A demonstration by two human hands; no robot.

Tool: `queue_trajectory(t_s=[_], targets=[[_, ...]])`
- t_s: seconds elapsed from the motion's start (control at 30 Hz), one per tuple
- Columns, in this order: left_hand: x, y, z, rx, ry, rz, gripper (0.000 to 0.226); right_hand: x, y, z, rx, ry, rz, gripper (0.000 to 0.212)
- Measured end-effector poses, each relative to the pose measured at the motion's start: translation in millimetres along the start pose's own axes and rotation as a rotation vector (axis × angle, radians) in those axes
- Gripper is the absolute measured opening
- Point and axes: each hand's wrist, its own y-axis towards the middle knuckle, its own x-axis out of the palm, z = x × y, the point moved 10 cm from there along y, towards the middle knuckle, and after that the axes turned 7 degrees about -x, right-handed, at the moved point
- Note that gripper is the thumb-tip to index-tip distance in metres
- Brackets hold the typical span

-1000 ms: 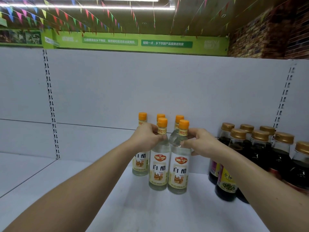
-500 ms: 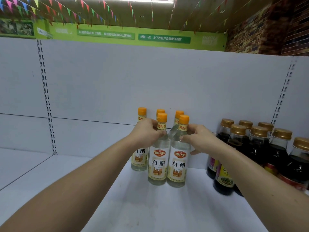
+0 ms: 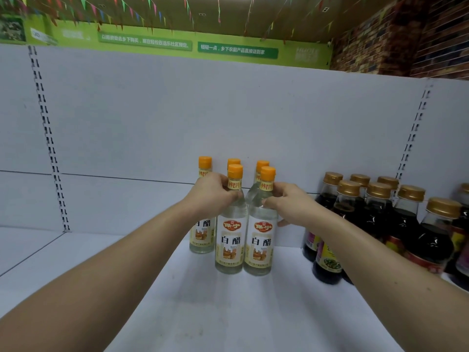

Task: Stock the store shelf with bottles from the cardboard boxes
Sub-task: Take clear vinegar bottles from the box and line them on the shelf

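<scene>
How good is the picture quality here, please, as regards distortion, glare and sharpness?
Head view: wide-angle distortion bows the slotted uprights; small glints of glare sit on the dark bottles; labels on the front clear bottles read sharply, the green banner lettering in the same view looks softer; shadows on the shelf are faint.

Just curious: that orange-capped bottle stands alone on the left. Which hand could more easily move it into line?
Probably the left hand: it is directly in front of the lone bottle; the right hand grips the front right bottle.
</scene>
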Motion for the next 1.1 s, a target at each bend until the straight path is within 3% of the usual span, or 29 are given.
queue_trajectory(t_s=[0.17,0.3,0.43,0.6,0.8,1.1], targets=[[0,-5,5,0.007,0.13,0.029,0.021,-1,-6,-10,-0.065,-0.348,0.035,0.009],[-1,-10,5,-0.019,0.31,0.097,0.028,-5,-15,-15,-0.065,-0.667,0.056,0.035],[-4,-23,6,-0.038,0.429,0.219,0.034,-12,-31,-24,-0.078,-0.855,0.127,0.031],[3,-48,-3,-0.107,0.508,0.256,0.055,-7,-51,-13,-0.067,-0.828,0.086,0.044],[26,-81,-27,-0.239,0.56,0.214,0.041,7,-73,15,-0.084,-0.646,-0.066,0.046],[56,-179,-20,-0.416,0.524,0.309,0.06,8,-127,36,-0.208,-0.529,-0.234,0.048]])
